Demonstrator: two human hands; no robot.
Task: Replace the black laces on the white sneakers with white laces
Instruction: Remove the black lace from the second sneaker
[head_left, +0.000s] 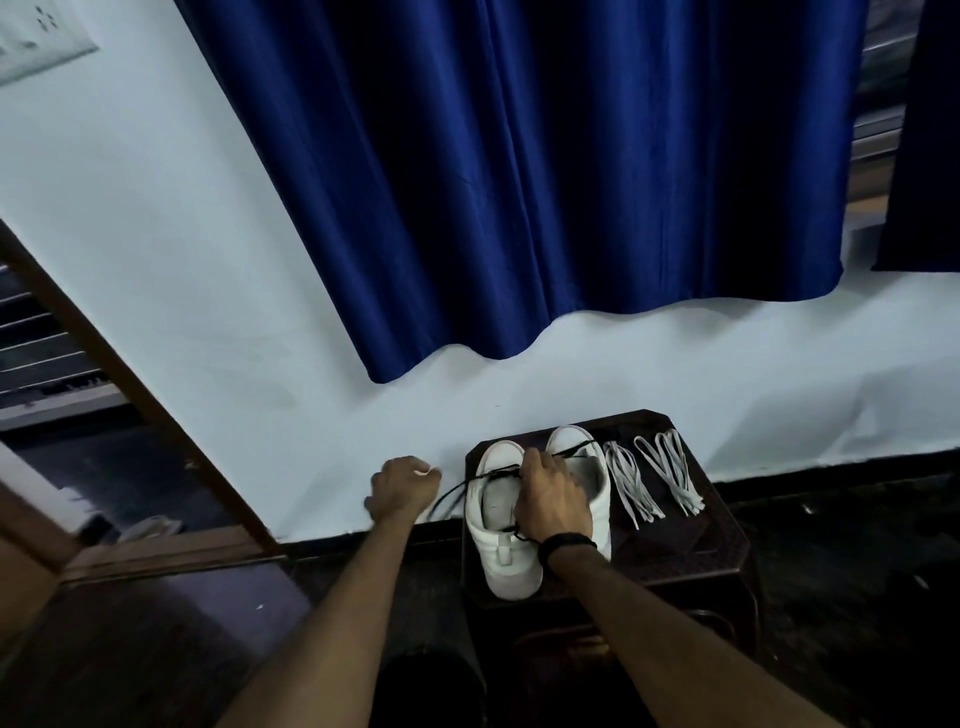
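Both sneakers (506, 540) sat on the dark stool (691, 545), white laces (652, 480) beside them. Left hand (402, 488) was fisted around the black lace (452, 496), right hand (553, 499) pressed flat on the shoes.

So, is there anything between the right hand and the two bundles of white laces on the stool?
Only the right sneaker. The right hand rests across both shoes, and the white laces lie on the dark stool just right of that sneaker. The hand could pass over it; nothing else visible lies between.
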